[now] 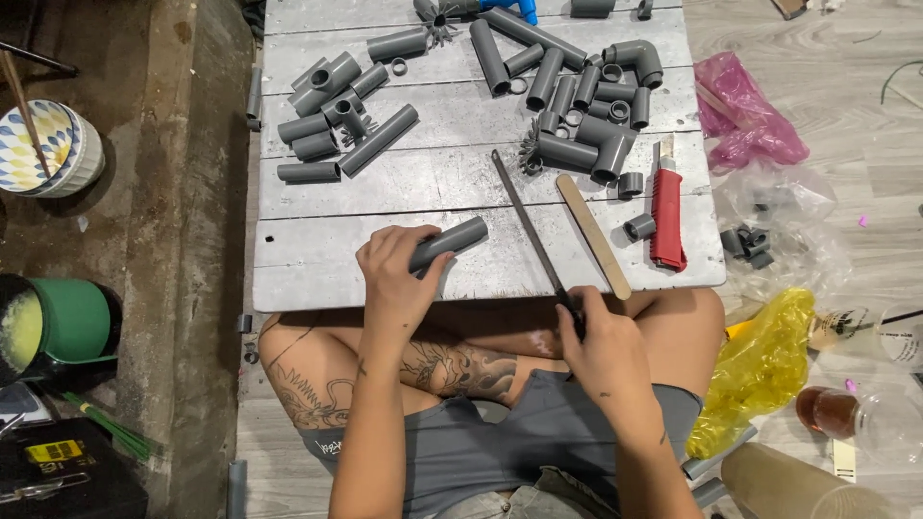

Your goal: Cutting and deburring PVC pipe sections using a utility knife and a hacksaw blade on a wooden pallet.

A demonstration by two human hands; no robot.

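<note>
Left hand [396,274] wraps grey pipe piece [448,242] on the board [317,259]; right hand [604,338] pinches file [531,223] handle. Filing step, apparently; next needs file brought onto pipe end.

- Grey pipe pieces [567,96] on a pale grey bench [317,259].
- Red knife handle [666,216].
- Pink bag [745,120], yellow bag [760,370].
- Green bucket [72,322].
- Bowl [43,144] patterned blue, yellow and white.
- Grey shorts [500,432].
</note>
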